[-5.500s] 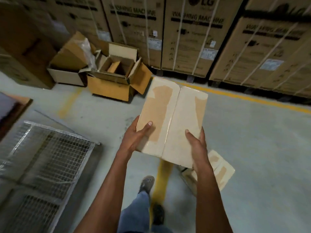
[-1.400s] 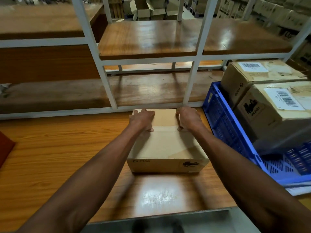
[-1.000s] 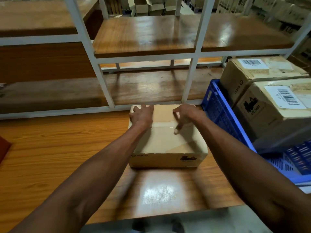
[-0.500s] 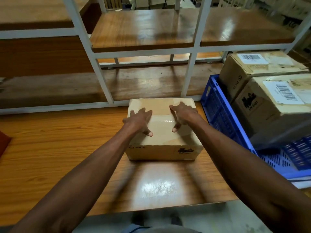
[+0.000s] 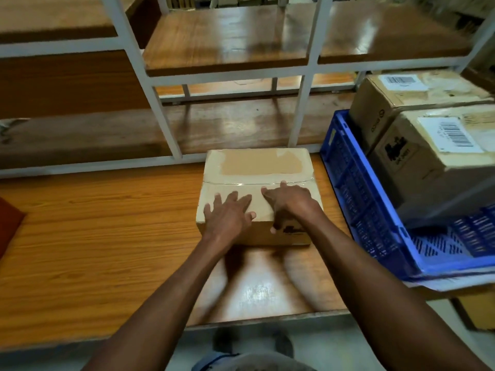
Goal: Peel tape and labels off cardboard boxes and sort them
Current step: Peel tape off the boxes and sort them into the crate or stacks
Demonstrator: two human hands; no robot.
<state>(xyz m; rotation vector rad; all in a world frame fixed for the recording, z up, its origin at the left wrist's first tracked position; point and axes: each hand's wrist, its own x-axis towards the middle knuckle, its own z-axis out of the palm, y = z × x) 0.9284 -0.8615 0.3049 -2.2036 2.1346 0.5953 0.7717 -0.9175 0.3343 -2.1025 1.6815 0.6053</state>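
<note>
On glossy wood, taped cardboard box (image 5: 257,167)

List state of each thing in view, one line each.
Cardboard box: closed, clear tape across its top seam, resting on the wooden table.
Left hand: flat on the box top, fingers spread.
Right hand: on the box top, thumb down over the near face.
Blue crate: holds two closed boxes with barcode labels on.
Shelves: bare where visible.

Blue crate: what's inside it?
Blue crate holds two cardboard boxes, rear box and front box, each with a barcode label on top. Whatever lies beneath them is hidden.
</note>
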